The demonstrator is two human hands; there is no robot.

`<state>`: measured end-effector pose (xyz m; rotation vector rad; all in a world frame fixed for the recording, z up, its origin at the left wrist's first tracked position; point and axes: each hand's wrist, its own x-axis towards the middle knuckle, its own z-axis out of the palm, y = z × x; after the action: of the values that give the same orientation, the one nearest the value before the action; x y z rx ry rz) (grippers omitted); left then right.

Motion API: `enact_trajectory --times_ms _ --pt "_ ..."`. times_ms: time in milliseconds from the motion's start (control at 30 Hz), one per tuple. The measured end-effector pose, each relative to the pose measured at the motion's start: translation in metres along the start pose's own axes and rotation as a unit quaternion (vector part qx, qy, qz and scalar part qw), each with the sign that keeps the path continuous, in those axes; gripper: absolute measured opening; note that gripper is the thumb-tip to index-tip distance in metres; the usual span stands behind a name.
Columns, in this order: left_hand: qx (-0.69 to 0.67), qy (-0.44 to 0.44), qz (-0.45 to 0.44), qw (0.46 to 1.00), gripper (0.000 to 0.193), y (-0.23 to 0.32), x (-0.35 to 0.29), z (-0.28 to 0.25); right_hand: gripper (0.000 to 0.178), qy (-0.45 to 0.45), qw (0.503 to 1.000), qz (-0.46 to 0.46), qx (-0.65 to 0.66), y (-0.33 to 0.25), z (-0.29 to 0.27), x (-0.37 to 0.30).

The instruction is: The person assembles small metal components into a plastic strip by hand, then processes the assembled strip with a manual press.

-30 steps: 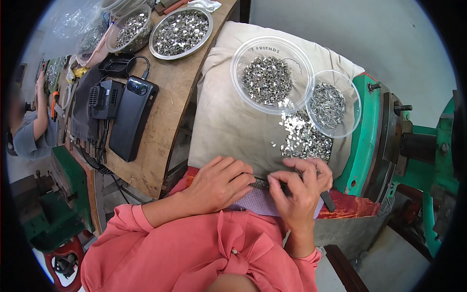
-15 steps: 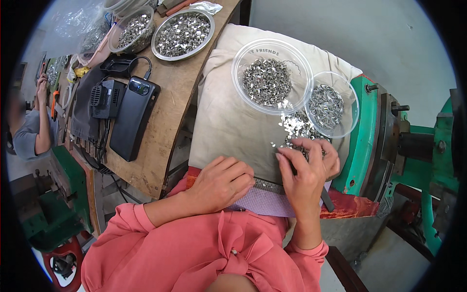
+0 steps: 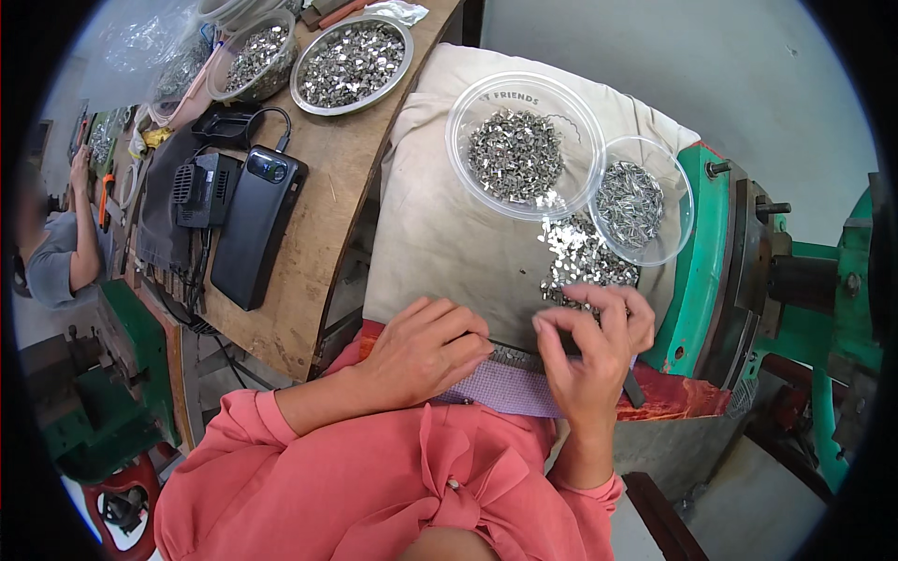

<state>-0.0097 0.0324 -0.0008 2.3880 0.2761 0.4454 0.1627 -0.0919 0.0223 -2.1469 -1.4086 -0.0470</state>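
My left hand (image 3: 426,348) rests at the near edge of the cloth, fingers curled and thumb against the forefinger, over a narrow metal strip (image 3: 514,355). Whatever it pinches is hidden. My right hand (image 3: 599,346) is closed, with thumb and forefinger tips together, just on the near side of a loose pile of small shiny metal pieces (image 3: 580,252). What lies between those fingertips is too small to make out. A dark flat bar (image 3: 634,389) shows beside the right wrist; I cannot tell whether the hand holds it. Beyond stand two clear plastic tubs, one with chunky metal bits (image 3: 514,154), one with thin pins (image 3: 630,204).
A beige cloth (image 3: 449,252) covers the work surface, with green machinery (image 3: 697,243) to its right. On the wooden table (image 3: 281,327) at left lie a black power bank (image 3: 259,229) and a metal bowl (image 3: 404,75) of pieces. Another person (image 3: 65,252) sits far left.
My right hand has drawn slightly toward me, and its thumb and forefinger have come together. The loose bits left of the pile no longer show there. My left hand has barely moved.
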Motion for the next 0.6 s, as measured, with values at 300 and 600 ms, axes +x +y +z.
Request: enact_trajectory --times_ms 300,600 --pt "0.0 -0.012 -0.002 1.0 0.016 0.001 0.002 0.003 0.016 -0.048 0.998 0.014 0.028 -0.019 -0.001 -0.037" --pt "-0.001 -0.026 -0.012 1.0 0.021 0.003 0.002 0.003 0.016 -0.041 0.999 0.036 -0.001 -0.01 -0.011 -0.044"
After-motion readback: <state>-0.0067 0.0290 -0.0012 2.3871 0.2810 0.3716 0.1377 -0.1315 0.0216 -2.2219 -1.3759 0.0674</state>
